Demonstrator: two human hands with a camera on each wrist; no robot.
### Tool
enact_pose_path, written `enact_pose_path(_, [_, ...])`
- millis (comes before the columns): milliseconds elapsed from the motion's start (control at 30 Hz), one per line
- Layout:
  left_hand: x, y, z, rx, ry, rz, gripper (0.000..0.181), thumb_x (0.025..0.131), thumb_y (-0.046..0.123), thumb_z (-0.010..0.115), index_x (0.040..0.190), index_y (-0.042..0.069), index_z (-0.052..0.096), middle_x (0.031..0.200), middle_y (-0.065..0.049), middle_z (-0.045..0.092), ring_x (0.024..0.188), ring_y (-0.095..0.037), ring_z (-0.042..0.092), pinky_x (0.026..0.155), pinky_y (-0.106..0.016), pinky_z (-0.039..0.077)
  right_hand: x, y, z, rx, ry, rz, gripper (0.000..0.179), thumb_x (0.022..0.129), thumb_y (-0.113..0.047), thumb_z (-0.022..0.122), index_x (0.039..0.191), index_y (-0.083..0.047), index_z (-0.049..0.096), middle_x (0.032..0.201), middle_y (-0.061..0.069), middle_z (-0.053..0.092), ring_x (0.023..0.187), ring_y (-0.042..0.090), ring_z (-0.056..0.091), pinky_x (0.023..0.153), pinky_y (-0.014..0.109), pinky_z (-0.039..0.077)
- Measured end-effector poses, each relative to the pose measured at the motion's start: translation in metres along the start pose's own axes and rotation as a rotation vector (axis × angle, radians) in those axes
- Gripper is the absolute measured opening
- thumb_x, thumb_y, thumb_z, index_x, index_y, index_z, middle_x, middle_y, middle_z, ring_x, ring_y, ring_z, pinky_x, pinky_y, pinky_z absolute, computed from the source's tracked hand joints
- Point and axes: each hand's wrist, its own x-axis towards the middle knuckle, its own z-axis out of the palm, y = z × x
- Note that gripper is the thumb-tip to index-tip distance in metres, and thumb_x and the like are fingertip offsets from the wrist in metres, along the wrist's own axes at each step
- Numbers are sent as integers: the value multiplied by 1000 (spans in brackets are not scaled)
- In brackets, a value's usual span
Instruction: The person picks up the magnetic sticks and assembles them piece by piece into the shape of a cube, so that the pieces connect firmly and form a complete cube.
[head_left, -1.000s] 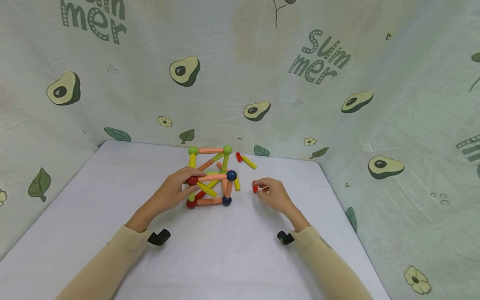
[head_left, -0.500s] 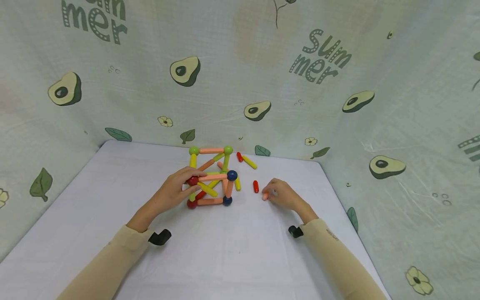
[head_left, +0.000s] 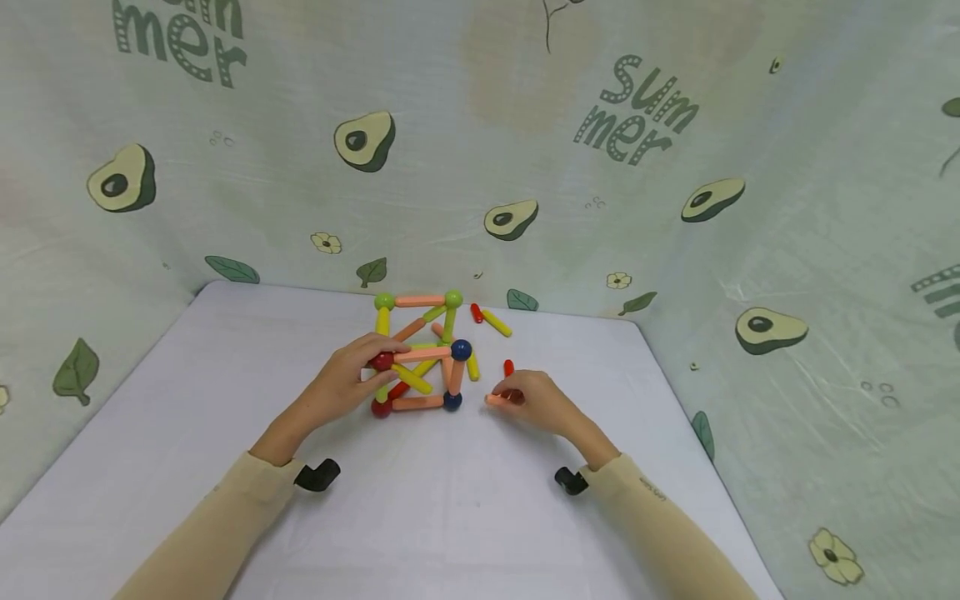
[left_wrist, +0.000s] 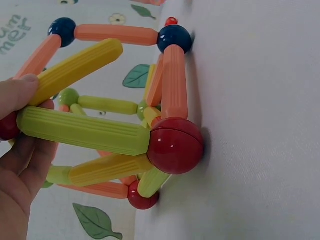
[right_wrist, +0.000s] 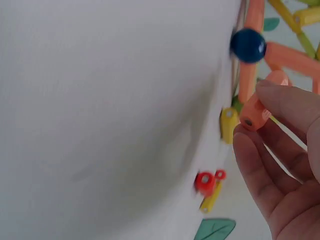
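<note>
A box-shaped frame of magnetic rods and balls stands on the table, with blue balls (head_left: 461,351) at its near right corners. My left hand (head_left: 348,373) grips its upper near-left corner at a red ball (head_left: 382,361). In the left wrist view the thumb lies on a yellow rod (left_wrist: 80,70) that slants inward with one end free, and fingers curl behind a green rod (left_wrist: 85,130). To the frame's right, my right hand (head_left: 543,404) pinches an orange magnetic rod (right_wrist: 256,114) between thumb and fingers, one end pointing toward the frame.
A short red rod (head_left: 508,367) lies just beyond the right hand. Farther back are another red rod (head_left: 476,313) and a yellow rod (head_left: 497,323). A printed cloth (head_left: 435,167) hangs behind the white table (head_left: 450,517).
My right hand was at the red rod, moved right with the orange rod in its fingers, and has now come back left toward the frame. The left hand keeps its hold.
</note>
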Motion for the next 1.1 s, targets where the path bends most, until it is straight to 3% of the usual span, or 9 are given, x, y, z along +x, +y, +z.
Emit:
enact_pose_path(133, [0, 0, -1, 3, 0, 5, 51, 92, 1, 82, 139, 14, 66, 134, -6, 66, 118, -24, 65, 94, -44, 61, 7, -27, 16, 88, 56, -67, 17, 96, -17, 81, 112, -12, 82, 95, -6, 76, 81, 8, 64, 75, 28, 58])
enact_pose_path(433, [-1, -4, 0, -12, 2, 43, 49, 93, 4, 81, 139, 15, 66, 132, -4, 67, 112, -19, 67, 92, -40, 61, 28, -58, 49, 146, 185, -78, 13, 97, -17, 81, 107, -11, 83, 93, -2, 78, 82, 8, 70, 73, 28, 61])
enact_pose_path(667, [0, -2, -2, -28, 1, 58, 48, 94, 7, 81, 139, 15, 66, 130, -3, 67, 109, -17, 67, 91, -37, 61, 33, -70, 55, 129, 222, -34, 14, 97, -20, 81, 107, -11, 83, 94, -1, 79, 78, 9, 72, 69, 20, 58])
enact_pose_path(867, [0, -1, -1, -25, 1, 52, 50, 93, 4, 82, 139, 14, 66, 130, -4, 67, 108, -17, 67, 91, -37, 61, 33, -72, 59, 116, 236, -29, 15, 96, -15, 82, 110, -9, 83, 95, 1, 79, 78, 10, 71, 70, 22, 59])
enact_pose_path(1000, [0, -2, 0, -24, 6, 59, 50, 92, 3, 82, 139, 14, 66, 131, -4, 67, 108, -17, 67, 91, -37, 61, 33, -71, 62, 41, 262, -58, 17, 94, -15, 83, 111, -10, 83, 91, 0, 78, 78, 12, 70, 72, 23, 59])
enact_pose_path(1100, [0, -1, -1, -17, 11, 59, 50, 92, 4, 82, 138, 14, 66, 132, -4, 67, 108, -18, 68, 91, -38, 61, 35, -73, 63, -48, 278, -72, 17, 93, -15, 85, 109, -12, 83, 85, -3, 74, 74, 12, 66, 68, 19, 53])
